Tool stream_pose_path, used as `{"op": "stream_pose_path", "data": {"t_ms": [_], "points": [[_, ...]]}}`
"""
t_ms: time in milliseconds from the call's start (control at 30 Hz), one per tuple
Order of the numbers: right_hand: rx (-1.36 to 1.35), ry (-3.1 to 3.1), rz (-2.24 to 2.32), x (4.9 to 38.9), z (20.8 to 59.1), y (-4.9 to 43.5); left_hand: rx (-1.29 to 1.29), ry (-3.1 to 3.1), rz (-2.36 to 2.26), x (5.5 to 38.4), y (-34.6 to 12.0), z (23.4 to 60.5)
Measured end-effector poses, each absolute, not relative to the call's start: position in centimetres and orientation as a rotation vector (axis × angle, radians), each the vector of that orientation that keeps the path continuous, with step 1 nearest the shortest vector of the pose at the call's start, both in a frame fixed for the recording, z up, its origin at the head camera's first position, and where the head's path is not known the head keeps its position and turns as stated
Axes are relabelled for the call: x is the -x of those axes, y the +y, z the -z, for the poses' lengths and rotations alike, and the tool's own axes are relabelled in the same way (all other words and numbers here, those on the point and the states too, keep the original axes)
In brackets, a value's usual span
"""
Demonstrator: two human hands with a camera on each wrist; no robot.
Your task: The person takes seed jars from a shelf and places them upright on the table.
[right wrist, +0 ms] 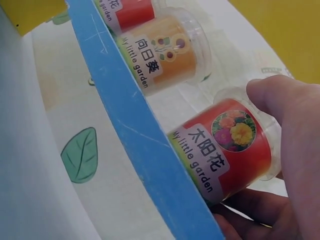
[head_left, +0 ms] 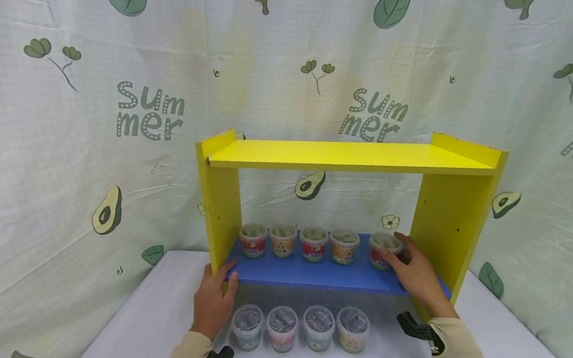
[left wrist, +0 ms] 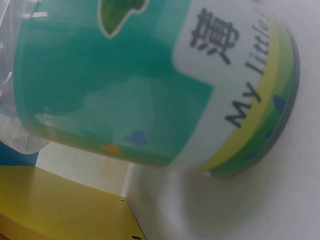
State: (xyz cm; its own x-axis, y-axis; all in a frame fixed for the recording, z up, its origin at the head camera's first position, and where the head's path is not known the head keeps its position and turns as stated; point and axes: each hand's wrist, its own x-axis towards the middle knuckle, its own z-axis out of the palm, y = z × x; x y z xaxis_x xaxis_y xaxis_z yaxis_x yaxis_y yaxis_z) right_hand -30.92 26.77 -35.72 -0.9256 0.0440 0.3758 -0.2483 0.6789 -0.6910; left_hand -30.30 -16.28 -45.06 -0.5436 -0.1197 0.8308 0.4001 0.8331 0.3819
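Note:
A yellow shelf unit (head_left: 346,156) with a blue lower board (head_left: 310,275) stands on the table. My left hand (head_left: 213,299) holds its lower left front corner, finger on the board and thumb at the front edge. On the blue board, my right hand (head_left: 415,275) grips a red-labelled plastic cup (head_left: 378,258) (right wrist: 222,150) with a flower picture, at the right end of a row. In the right wrist view my thumb (right wrist: 265,92) lies at the cup's rim and fingers (right wrist: 255,205) pass behind it. The left hand is out of the left wrist view.
Several red and orange cups (head_left: 283,242) line the board to the left. On the table (head_left: 128,322) below is a row of clear-topped cups (head_left: 282,330); a green-labelled cup (left wrist: 115,90) fills the left wrist view. A printed cloth (head_left: 274,48) hangs behind.

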Motion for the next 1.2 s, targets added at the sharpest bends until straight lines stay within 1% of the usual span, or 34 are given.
{"op": "stream_pose_path", "data": {"t_ms": [200, 567, 900, 1200], "points": [[-0.152, -2.484, -1.187, 30.7, 36.1, 26.8, 0.196, -2.049, 0.688, 30.2, -16.2, 44.9], [-0.054, -2.312, -1.315, 29.6, 36.4, 26.6, 0.198, -2.051, 0.691, 30.4, -16.2, 45.0], [-0.121, -2.263, -1.34, 27.2, 36.0, 26.8, 0.205, -2.033, 0.683, 30.5, -16.3, 45.0], [-0.218, -2.227, -1.343, 25.9, 35.7, 27.0, 0.195, -2.047, 0.676, 30.5, -16.3, 45.1]]}}
